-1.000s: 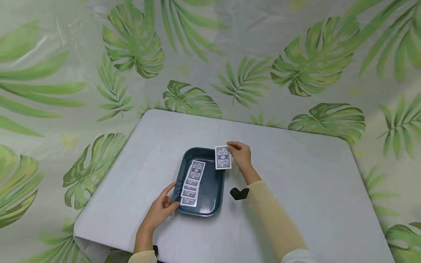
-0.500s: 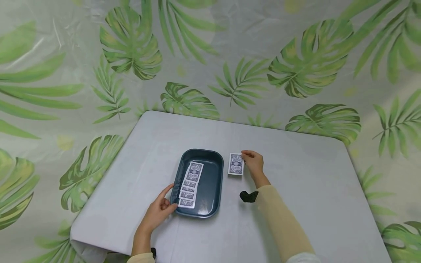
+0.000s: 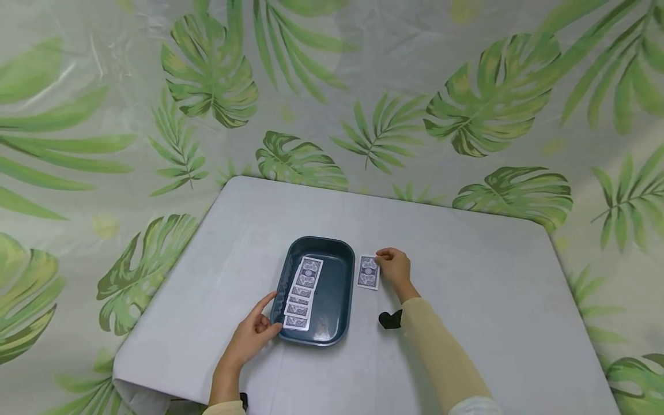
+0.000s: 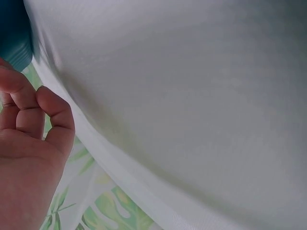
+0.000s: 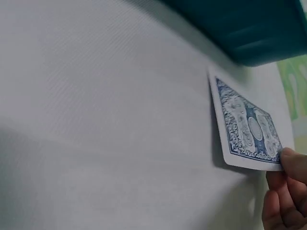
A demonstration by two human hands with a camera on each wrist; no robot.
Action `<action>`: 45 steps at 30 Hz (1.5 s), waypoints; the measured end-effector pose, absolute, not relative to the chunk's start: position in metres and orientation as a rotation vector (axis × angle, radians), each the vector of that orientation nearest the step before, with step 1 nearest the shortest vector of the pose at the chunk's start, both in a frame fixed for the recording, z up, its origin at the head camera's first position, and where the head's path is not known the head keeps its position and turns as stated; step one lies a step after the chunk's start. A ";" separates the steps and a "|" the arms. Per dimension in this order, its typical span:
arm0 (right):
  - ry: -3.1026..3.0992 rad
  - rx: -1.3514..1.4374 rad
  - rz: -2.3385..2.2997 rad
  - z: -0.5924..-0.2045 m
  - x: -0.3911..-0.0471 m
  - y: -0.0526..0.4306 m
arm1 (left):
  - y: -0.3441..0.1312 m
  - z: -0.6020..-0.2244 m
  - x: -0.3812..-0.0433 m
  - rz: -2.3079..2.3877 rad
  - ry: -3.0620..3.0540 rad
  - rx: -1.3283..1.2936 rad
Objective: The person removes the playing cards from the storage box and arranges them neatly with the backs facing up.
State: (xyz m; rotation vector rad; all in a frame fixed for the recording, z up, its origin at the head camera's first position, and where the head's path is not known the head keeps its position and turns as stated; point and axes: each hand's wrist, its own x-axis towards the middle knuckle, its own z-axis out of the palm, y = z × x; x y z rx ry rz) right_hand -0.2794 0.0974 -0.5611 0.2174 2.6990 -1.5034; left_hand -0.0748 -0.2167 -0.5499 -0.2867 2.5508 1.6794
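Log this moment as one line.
left hand: touches tray edge | right hand: pinches card, patterned side up, beside tray | other cards: overlapping inside tray

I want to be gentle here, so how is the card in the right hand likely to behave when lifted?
The card is probably fairly stiff: it looks straight though the right hand pinches only a corner. It looks thin, so it's likely light and could crease if bent.
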 end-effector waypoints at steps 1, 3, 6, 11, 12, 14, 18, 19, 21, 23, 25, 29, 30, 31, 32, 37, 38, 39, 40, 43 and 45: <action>2.720 0.200 -1.484 -0.563 -0.279 0.098 | -0.216 -0.550 -0.075 1.680 2.547 -0.293; 2.749 0.172 -1.452 -0.567 -0.279 0.099 | -0.216 -0.550 -0.075 1.680 2.544 -0.300; 2.783 0.131 -1.424 -0.571 -0.278 0.101 | -0.216 -0.550 -0.075 1.686 2.546 -0.300; 2.820 0.053 -1.407 -0.574 -0.278 0.100 | -0.216 -0.551 -0.075 1.684 2.554 -0.292; 2.824 0.041 -1.397 -0.574 -0.278 0.100 | -0.217 -0.551 -0.075 1.687 2.554 -0.289; 2.833 0.020 -1.378 -0.574 -0.278 0.099 | -0.217 -0.552 -0.075 1.686 2.553 -0.290; 2.853 -0.005 -1.356 -0.574 -0.277 0.098 | -0.217 -0.551 -0.075 1.688 2.553 -0.286; 2.854 -0.007 -1.357 -0.573 -0.276 0.098 | -0.217 -0.551 -0.075 1.687 2.553 -0.288; 2.856 -0.009 -1.362 -0.573 -0.276 0.098 | -0.217 -0.550 -0.075 1.689 2.552 -0.287; 2.849 -0.002 -1.371 -0.572 -0.276 0.098 | -0.217 -0.550 -0.076 1.691 2.549 -0.285; 2.842 0.010 -1.377 -0.571 -0.276 0.098 | -0.217 -0.551 -0.076 1.692 2.546 -0.288; 2.829 0.033 -1.388 -0.572 -0.276 0.097 | -0.217 -0.552 -0.076 1.693 2.542 -0.291; 2.827 0.036 -1.394 -0.572 -0.276 0.098 | -0.217 -0.552 -0.076 1.692 2.540 -0.293; 2.828 0.036 -1.395 -0.573 -0.276 0.098 | -0.217 -0.552 -0.076 1.695 2.539 -0.290; 2.827 0.039 -1.400 -0.573 -0.276 0.098 | -0.217 -0.552 -0.076 1.697 2.537 -0.290; 2.817 0.089 -1.445 -0.570 -0.277 0.095 | -0.216 -0.552 -0.076 1.706 2.525 -0.286; 2.812 0.099 -1.456 -0.569 -0.277 0.094 | -0.216 -0.552 -0.075 1.706 2.524 -0.287; 2.807 0.105 -1.467 -0.567 -0.278 0.092 | -0.216 -0.552 -0.075 1.707 2.525 -0.286; 2.806 0.099 -1.474 -0.564 -0.279 0.090 | -0.216 -0.552 -0.075 1.706 2.526 -0.288; 2.804 0.061 -1.502 -0.554 -0.280 0.081 | -0.216 -0.551 -0.076 1.700 2.535 -0.295; 2.811 0.018 -1.534 -0.546 -0.282 0.073 | -0.216 -0.551 -0.076 1.694 2.539 -0.301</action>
